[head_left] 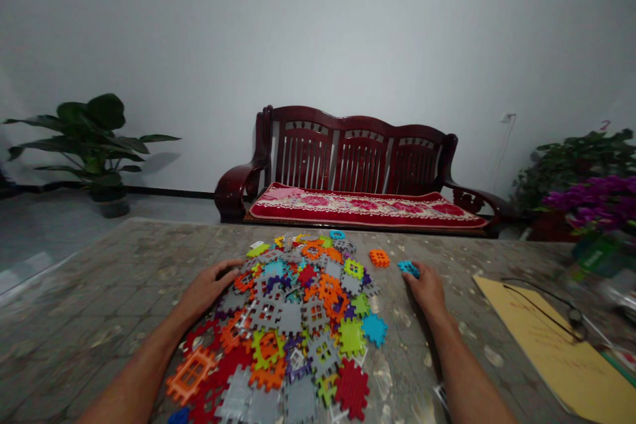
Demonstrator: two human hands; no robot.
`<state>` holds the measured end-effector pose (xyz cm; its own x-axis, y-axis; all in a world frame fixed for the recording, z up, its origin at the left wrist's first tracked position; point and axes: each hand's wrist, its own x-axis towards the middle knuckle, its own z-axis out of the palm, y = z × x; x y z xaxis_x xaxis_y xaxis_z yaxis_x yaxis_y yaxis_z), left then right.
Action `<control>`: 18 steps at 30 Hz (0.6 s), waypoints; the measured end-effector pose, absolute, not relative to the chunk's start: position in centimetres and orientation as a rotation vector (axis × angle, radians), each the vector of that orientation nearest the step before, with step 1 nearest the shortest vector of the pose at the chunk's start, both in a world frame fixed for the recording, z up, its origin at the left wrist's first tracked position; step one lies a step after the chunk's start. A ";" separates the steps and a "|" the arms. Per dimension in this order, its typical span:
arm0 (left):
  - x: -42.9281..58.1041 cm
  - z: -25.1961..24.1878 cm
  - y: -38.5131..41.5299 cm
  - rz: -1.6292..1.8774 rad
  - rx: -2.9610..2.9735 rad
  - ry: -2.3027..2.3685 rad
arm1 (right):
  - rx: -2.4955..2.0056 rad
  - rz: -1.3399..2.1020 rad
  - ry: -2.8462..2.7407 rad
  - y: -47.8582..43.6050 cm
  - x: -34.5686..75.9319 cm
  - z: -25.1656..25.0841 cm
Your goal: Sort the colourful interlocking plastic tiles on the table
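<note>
Pieces point(291, 318) heaped on a mottled grey table point(119, 285)

One broad-leaved plant point(94, 146) stands on the floor at far left. The left hand point(211, 288) rests at the heap's edge; whether it grips anything, I cannot tell. The notched plastic pieces are too many to count. Behind, one glossy wooden bench point(360, 156) bears a red patterned cloth point(365, 204). One orange piece point(379, 258) lies apart. One blue piece point(406, 267) is pinched in the right hand point(428, 291). One pair of glasses point(576, 328) lies on yellow paper point(551, 358), near purple flowers point(601, 202).

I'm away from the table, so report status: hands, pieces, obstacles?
Right hand holding blue piece. Left hand at left edge of jumbled pile. Loose orange piece between pile and blue piece.
</note>
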<state>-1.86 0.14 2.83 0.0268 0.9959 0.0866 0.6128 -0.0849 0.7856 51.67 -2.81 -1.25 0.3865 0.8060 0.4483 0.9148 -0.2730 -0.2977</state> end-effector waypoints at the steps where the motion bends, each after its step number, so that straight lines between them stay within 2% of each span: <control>1: -1.9 2.8 0.2 0.885 1.763 1.641 | -2.115 -0.291 -1.474 -2.7 51.3 -1.1; 18: -1.8 2.8 0.2 0.888 1.784 1.706 | -2.193 -0.325 -1.730 -2.7 49.9 -1.0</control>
<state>-1.78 0.24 2.76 -0.0049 0.9941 0.1082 0.6587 -0.0782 0.7483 49.94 -2.66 -1.01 0.2371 0.8963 0.3747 0.9712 -0.2093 -0.1140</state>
